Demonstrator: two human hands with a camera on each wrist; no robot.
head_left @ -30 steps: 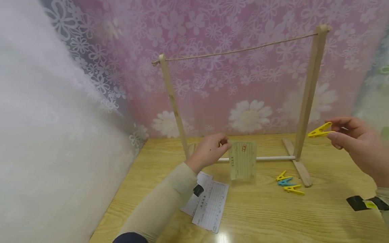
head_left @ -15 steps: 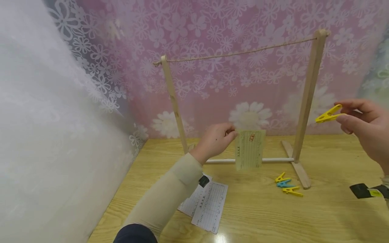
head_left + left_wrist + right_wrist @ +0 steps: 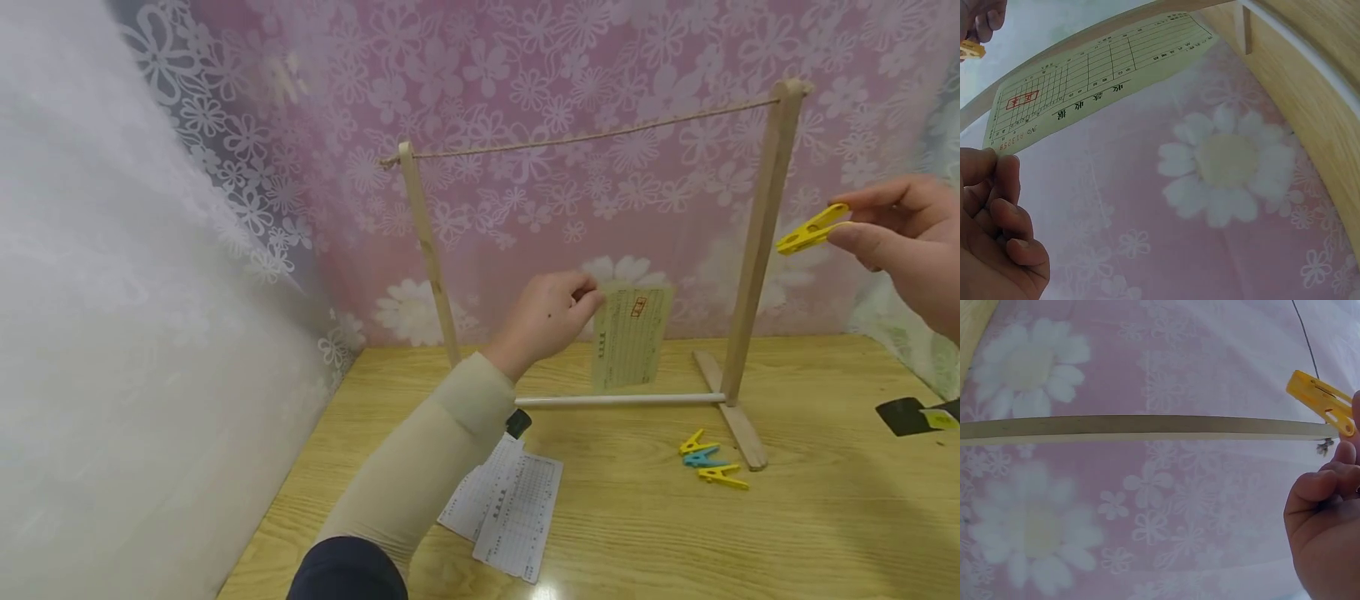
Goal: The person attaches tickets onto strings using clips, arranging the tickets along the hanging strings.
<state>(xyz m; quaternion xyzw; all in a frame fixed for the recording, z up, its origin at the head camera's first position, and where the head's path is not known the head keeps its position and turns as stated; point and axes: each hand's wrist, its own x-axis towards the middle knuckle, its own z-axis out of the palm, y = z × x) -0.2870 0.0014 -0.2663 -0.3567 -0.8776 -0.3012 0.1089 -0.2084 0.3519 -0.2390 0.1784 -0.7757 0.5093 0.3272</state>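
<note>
My left hand (image 3: 546, 318) pinches the upper left corner of a pale yellow receipt slip (image 3: 632, 337), which hangs in the air over the white bar, below the rope. In the left wrist view the receipt slip (image 3: 1100, 75) shows printed lines, a red stamp and a red number. Off to the right, my right hand (image 3: 911, 242) holds a yellow clothespin (image 3: 810, 230) by its handles between thumb and finger, its nose pointing left, close to the right post. The right wrist view shows that yellow clothespin (image 3: 1321, 399) at the fingertips.
A rope (image 3: 592, 135) runs between two wooden posts, the left post (image 3: 429, 250) and the taller-looking right post (image 3: 763, 242), joined below by a white bar (image 3: 622, 400). On the table lie two yellow clothespins and a blue clothespin (image 3: 703, 456), plus overlapping white receipt slips (image 3: 519, 517).
Both hands have risen. The left hand has carried the receipt slip up and to the right; the right hand has lifted the yellow clothespin.
</note>
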